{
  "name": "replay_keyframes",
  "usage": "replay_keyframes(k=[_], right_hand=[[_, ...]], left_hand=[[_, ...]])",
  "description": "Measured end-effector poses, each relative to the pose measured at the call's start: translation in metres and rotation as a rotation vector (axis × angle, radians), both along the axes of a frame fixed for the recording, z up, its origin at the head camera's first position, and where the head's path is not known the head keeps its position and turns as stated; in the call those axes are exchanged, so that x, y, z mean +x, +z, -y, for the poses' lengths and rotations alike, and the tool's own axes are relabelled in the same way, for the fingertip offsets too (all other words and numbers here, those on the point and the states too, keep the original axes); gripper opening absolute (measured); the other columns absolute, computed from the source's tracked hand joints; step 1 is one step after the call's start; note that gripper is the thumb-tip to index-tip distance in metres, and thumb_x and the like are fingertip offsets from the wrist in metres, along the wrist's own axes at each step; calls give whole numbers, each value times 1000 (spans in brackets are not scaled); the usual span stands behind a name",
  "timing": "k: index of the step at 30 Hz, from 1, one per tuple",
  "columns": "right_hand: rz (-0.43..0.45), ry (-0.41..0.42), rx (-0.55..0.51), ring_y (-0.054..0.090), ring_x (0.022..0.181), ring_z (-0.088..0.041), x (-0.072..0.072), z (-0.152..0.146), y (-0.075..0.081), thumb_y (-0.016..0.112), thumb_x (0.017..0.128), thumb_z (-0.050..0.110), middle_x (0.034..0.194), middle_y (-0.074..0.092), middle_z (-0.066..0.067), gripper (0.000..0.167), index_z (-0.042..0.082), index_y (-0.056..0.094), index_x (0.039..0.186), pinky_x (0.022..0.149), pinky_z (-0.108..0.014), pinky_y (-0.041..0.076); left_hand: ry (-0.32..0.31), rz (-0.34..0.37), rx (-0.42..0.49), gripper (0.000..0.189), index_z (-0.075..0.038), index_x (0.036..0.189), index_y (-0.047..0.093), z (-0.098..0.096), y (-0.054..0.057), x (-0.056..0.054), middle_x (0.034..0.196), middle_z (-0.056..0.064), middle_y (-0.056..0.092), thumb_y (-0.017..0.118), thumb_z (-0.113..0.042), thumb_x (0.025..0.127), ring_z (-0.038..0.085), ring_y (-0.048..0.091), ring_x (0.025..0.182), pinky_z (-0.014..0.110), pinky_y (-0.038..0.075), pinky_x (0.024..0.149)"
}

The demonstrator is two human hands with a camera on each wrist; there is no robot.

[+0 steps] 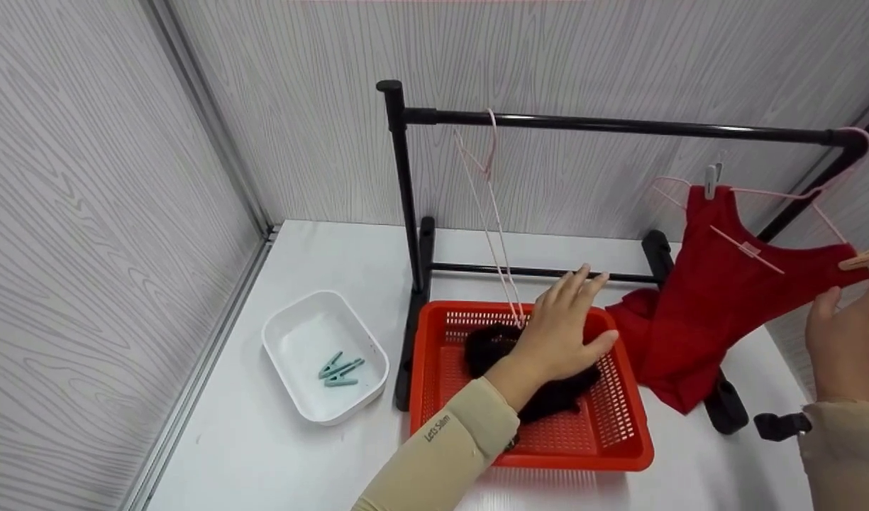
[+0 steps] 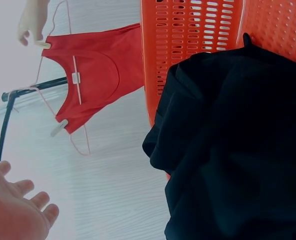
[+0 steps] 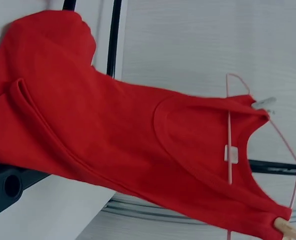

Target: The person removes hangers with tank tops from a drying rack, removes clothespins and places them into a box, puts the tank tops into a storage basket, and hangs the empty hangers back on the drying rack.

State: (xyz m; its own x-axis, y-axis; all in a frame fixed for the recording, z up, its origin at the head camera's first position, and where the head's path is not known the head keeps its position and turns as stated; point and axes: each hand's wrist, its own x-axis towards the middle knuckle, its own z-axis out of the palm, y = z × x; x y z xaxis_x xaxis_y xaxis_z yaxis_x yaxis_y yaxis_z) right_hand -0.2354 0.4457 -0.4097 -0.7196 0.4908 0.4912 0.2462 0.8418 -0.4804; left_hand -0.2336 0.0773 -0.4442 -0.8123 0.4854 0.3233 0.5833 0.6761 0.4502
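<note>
A red sleeveless top (image 1: 739,298) hangs from a pink hanger (image 1: 782,193) at the right end of the rack. One shoulder carries a grey clothespin (image 3: 264,103). At the other shoulder is a wooden clothespin (image 3: 288,229), which my right hand (image 1: 849,341) pinches between thumb and fingers. My left hand (image 1: 558,333) hovers over the red basket (image 1: 427,369) with its fingers extended, holding nothing. Bunched black cloth (image 2: 238,140) lies in that basket, partly hidden by the left hand in the head view.
The black rack (image 1: 604,125) stands behind the basket, with another pink hanger (image 1: 488,170) on its left part. To the left a white tub (image 1: 292,333) holds green clothespins (image 1: 342,370). Grey wood-grain walls (image 1: 108,213) enclose the white table (image 1: 250,461).
</note>
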Motion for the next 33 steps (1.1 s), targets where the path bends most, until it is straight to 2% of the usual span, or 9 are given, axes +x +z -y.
replay_keyframes(k=[4, 11, 17, 20, 25, 28, 33], right_hand=[[13, -9, -14, 16, 149, -24, -4, -9, -1, 36, 105, 30, 164, 14, -6, 63, 29, 5, 160, 120, -51, 20], [100, -16, -140, 8, 150, -24, -15, -13, -4, 34, 105, 32, 165, 7, -6, 66, 34, -3, 159, 119, -54, 19], [164, -36, -185, 5, 150, -29, -21, -17, -8, 32, 105, 34, 166, 6, -11, 63, 24, 3, 160, 119, -60, 11], [183, -40, -191, 5, 150, -32, -23, -17, -8, 29, 106, 35, 165, 6, -15, 63, 16, 5, 160, 118, -62, 8], [186, -59, -198, 15, 147, -37, -25, -15, -7, 24, 108, 37, 160, 18, -21, 59, 6, 15, 157, 114, -63, 14], [198, -61, -234, 25, 142, -38, -25, -14, -5, 23, 108, 40, 157, 28, -22, 59, 5, 22, 156, 112, -61, 20], [183, -74, -324, 40, 137, -28, -26, -14, -1, 27, 108, 41, 156, 38, -11, 54, 11, 32, 154, 112, -43, 35]], left_hand=[[15, 17, -44, 79, -27, 162, 12, -3, -4, -1, 167, 3, 12, 49, -56, 98, 22, 15, 152, 42, 20, 120], [34, 55, -102, 80, -29, 162, 10, -11, -15, -4, 168, 3, 11, 46, -61, 98, 19, 13, 152, 41, 19, 121], [33, 99, -123, 81, -29, 162, 8, -14, -26, -10, 168, 2, 8, 44, -63, 98, 18, 10, 153, 40, 16, 122], [32, 150, -107, 81, -30, 162, 8, -14, -30, -12, 168, 1, 7, 45, -63, 98, 21, 10, 153, 43, 21, 120], [43, 210, -80, 81, -32, 162, 10, -13, -34, -13, 168, 0, 7, 48, -62, 97, 22, 12, 152, 50, 32, 114], [49, 200, -101, 80, -31, 162, 12, -14, -35, -14, 168, 1, 10, 47, -62, 97, 22, 15, 152, 53, 31, 114], [68, 190, -132, 77, -30, 161, 17, -15, -36, -14, 160, 1, 30, 46, -63, 97, 20, 26, 148, 47, 28, 117]])
